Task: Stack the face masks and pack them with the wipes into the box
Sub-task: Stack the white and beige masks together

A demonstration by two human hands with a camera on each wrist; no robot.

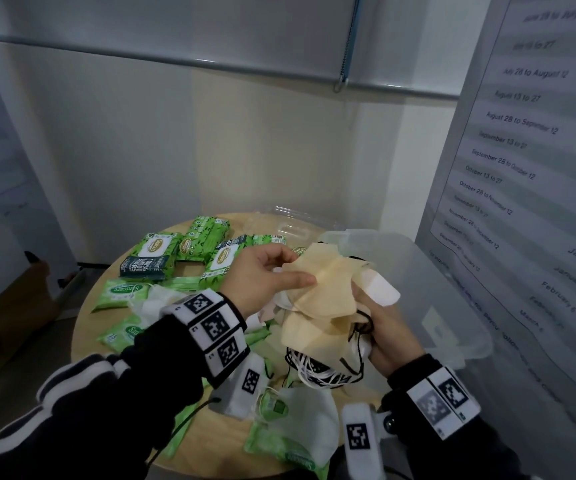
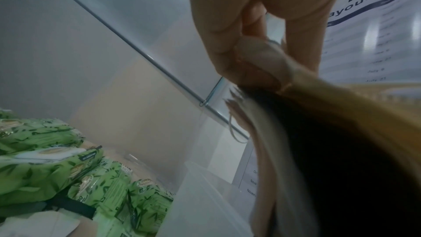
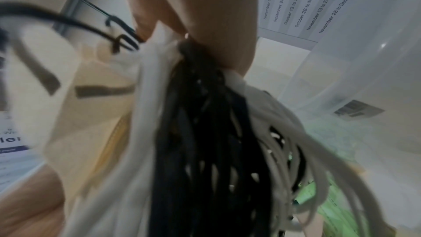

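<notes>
**Mask stack in hand, aligning top mask**

Wrist cuffs and sleeves sit lowest in the head view, then loose white masks (image 1: 309,410) and green wipe packs (image 1: 155,252) scattered over the round counter (image 1: 85,323).

My right hand (image 1: 388,336) is the holder: fingers curled round the bundle of stacked masks (image 1: 317,327) at one end, so the ear loops (image 1: 317,370) hang free below, black and white mixed. The right wrist view shows the loops bunched right under my fingers. Grip is closed on the stack, not loose.

My left hand (image 1: 265,271) is the aligner: thumb and fingertips pinch the edge of the top beige mask (image 1: 328,275), pulling it flat over the stack. The left wrist view confirms the pinch on a beige fold. I judge this hold is there to square the edges before adding more.

Stack sits in the air between both hands, just in front of the clear box (image 1: 445,292), which stands at the right of the counter, open. Its lid (image 1: 291,221) seems to lie behind, near the wall.

Status guess: stacking is partway, white masks not yet collected, wipes mostly unpacked. Risk: loops tangling when the stack goes down.
</notes>
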